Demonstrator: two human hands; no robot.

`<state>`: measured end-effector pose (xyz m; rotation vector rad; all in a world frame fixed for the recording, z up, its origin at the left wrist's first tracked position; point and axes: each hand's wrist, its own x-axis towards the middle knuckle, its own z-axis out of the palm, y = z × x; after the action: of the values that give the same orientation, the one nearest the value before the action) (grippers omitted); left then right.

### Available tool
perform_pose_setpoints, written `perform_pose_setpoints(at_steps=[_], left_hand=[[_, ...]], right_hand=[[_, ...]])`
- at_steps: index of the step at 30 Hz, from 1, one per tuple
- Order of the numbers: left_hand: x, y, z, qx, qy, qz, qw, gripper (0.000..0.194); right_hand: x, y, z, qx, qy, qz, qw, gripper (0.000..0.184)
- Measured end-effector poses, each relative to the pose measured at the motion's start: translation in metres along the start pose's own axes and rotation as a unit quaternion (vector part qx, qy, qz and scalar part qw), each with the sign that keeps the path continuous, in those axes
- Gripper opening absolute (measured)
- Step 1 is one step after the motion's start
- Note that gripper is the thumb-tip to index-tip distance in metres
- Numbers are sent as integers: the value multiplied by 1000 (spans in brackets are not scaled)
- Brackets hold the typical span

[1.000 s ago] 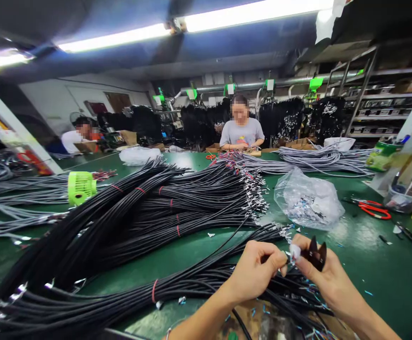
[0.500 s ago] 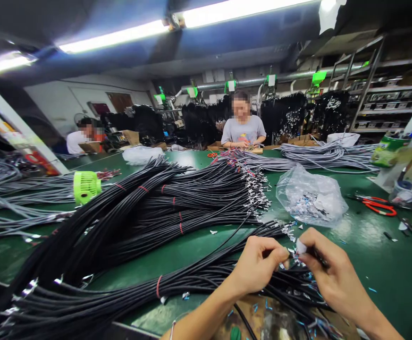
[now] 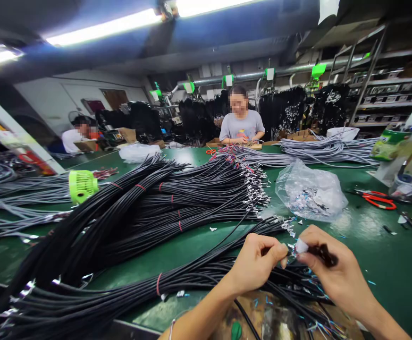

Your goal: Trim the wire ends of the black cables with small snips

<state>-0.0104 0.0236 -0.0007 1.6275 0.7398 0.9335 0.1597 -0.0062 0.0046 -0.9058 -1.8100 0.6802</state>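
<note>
Right now my left hand (image 3: 258, 264) pinches a thin cable end (image 3: 288, 251), my right hand (image 3: 328, 269) grips small black snips (image 3: 324, 255). Cutting so close, I judge a slip could nick my fingertip or sever good strands.

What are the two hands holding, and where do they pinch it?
The left hand pinches a black cable near its stripped end. The right hand pinches a small white piece by its end and holds a dark tool.

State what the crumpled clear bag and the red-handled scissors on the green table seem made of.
Crumpled clear bag: thin glossy plastic film, judging by its see-through creases and glints. Red-handled scissors: handles look like smooth moulded plastic; blades dark, probably metal, though too small to confirm.
</note>
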Motion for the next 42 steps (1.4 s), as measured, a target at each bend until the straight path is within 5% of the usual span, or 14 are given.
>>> perform_pose_setpoints(at_steps=[3,8,10,13,16,21,27,35,42], left_hand=[[0,1,-3,15,8,26,1000,33],[-1,3,-4,82,98,90,988,16],[-2,4,-3,104,111,106,983,15],[-2,5,-2,104,94,93,986,14],[-1,5,-1,109,69,90,988,18],[-4,5,0,128,96,126,979,22],[-7,2,4,168,142,192,956,14],[-9,4,4,170,145,229,947,13],[-7,5,4,165,119,165,965,15]], right_hand=[[2,4,3,123,-77,115,983,31],[3,9,6,120,9,187,975,37],[0,8,8,161,-16,221,962,37],[-2,6,5,89,-50,145,984,22],[0,5,-4,-79,-13,13,997,13],[4,6,-22,-164,207,-2,965,11],[2,-2,-13,-123,41,2,992,15],[2,0,-4,-46,1,86,995,26],[-1,-3,-1,-18,-16,66,998,26]])
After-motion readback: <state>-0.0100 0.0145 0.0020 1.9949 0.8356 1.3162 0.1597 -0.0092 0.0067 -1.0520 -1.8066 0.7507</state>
